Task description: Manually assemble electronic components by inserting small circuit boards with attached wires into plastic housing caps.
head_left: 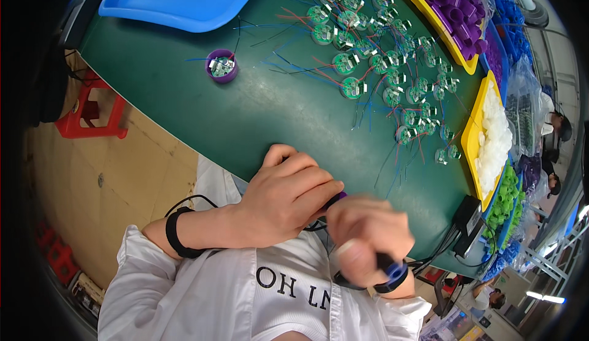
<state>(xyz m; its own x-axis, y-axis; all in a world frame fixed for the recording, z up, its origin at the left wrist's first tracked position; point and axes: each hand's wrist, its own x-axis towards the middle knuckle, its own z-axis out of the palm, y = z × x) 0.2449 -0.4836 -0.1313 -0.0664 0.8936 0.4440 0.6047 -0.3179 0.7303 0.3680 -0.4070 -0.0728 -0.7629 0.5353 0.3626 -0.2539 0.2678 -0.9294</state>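
fingers of the left hand (288,195) pinch a purple part (342,195), best held steady; the right hand (373,233) blurs, its grip impossible to tell.

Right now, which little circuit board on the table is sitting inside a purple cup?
The circuit board farthest left, in the purple cup near the blue tray; the other boards lie loose on the green table.
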